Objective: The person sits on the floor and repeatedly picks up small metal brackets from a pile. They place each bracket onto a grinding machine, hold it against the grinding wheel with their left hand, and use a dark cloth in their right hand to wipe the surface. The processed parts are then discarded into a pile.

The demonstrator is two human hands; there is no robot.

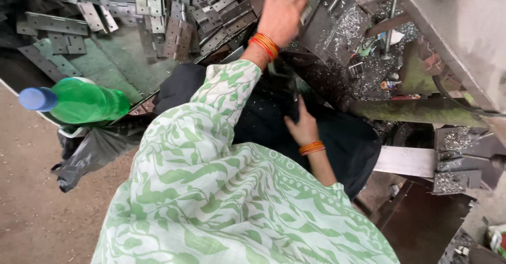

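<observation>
While the person leans over the work, the right hand rests nearest the camera on a dark cloth below the machine bed; its fingers lie loosely curled, and whether they pinch anything cannot be told. Farther out, the left hand reaches up to the near edge of the bed, fingers spread over a grey metal piece — contact is visible, but a closed grasp cannot be confirmed. Metal shavings cover the bed, which suggests machining is well under way. Left of the bed lies a large pile of hinge plates; which are finished cannot be told, so the remaining share stays unclear. A green bottle stands well left of the bed — untouched.
</observation>
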